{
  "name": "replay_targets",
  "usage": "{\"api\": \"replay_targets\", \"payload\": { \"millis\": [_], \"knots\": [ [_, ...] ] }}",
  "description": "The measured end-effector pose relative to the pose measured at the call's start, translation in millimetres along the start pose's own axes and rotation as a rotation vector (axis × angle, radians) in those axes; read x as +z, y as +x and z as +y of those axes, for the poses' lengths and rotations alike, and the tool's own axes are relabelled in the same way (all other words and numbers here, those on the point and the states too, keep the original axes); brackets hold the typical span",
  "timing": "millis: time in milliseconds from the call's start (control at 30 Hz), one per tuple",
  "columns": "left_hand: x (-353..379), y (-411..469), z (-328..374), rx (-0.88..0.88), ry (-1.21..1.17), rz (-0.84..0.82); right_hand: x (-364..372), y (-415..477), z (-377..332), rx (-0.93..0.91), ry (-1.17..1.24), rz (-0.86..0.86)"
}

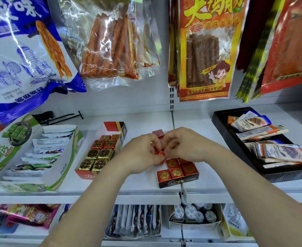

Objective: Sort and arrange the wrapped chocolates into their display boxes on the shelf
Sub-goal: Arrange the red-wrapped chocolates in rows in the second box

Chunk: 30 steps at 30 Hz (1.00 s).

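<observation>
Both hands meet over a dark display box (pixel 178 182) holding several red-wrapped square chocolates (pixel 177 172). My left hand (pixel 141 155) pinches a red chocolate (pixel 160 153) above the box's back half. My right hand (pixel 184 145) curls its fingers onto the same red chocolates from the right. The box's back part is hidden by the hands; a red piece (pixel 158 133) shows behind them. To the left, a red and white display box (pixel 86 174) holds gold-wrapped chocolates (pixel 94 158) in front and red ones (pixel 104 144) behind.
A green and white carton (pixel 61 175) of wrapped bars stands at the left. A black tray (pixel 223 132) of orange and blue bars sits at the right. Snack bags (pixel 206 50) hang close above. A lower shelf holds packets (pixel 134 220) and small cups (pixel 191 213).
</observation>
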State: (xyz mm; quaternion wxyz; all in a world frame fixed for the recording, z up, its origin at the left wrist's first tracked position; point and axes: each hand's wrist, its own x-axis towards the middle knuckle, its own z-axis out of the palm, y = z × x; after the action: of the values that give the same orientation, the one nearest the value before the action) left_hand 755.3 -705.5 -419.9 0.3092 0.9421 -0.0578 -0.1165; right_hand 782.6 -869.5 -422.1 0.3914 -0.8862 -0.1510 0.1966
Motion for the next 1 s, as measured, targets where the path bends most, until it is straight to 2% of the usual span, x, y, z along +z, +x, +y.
{"api": "replay_targets", "payload": {
  "millis": [100,200,300,400,567,767,1000],
  "knots": [
    [2,0,0,0.019,-0.007,0.008,1,-2,-2,-0.006,-0.050,-0.044],
    [2,1,-1,-0.001,-0.039,0.045,0,-3,-3,-0.014,-0.101,-0.009],
    [-1,0,0,-0.007,0.026,0.072,-2,-2,-2,-0.015,-0.064,0.019],
    [-3,0,0,-0.035,0.094,0.005,-2,-1,-1,-0.024,-0.093,-0.007],
    [-1,0,-6,-0.045,0.202,-0.117,4,2,1,-0.048,-0.278,-0.104],
    [-5,2,-11,0.027,0.259,0.097,17,9,2,-0.087,-0.455,-0.058],
    [3,1,-10,0.070,0.373,0.177,20,9,3,-0.104,-0.434,0.047]
  ]
}}
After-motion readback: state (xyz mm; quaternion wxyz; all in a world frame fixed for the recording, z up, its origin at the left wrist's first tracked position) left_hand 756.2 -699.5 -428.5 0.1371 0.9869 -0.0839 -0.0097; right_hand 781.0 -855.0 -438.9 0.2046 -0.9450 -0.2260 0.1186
